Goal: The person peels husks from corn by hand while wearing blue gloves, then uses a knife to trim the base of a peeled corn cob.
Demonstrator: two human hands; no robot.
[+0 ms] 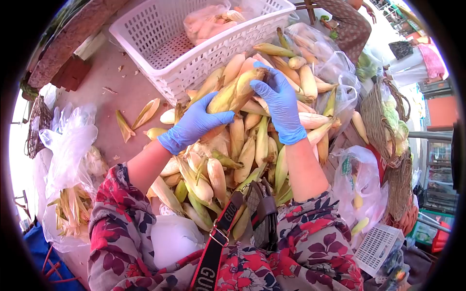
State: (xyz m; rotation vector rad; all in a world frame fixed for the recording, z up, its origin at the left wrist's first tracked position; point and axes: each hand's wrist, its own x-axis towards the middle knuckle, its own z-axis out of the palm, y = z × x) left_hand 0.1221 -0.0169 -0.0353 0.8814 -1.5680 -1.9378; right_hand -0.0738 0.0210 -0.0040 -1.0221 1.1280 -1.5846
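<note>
An ear of corn [237, 93], still wrapped in yellow-green husk, is held slanted over a heap of corn. My left hand [201, 121], in a blue glove, is closed around its lower part. At the brownish tip, the thumb and fingers of my right hand [280, 99], also gloved in blue, close on the same ear. Beneath both hands lies the pile of corn ears [245, 150], some in pale inner husk, others with greener leaves.
A white plastic crate [194, 60] behind the pile holds a bag of corn [211, 24]. Stripped husk pieces [145, 114] lie on the ground at left, near a plastic bag of husks [73, 208]. More plastic bags [359, 174] stand at right. A shoulder bag [264, 213] hangs in front of me.
</note>
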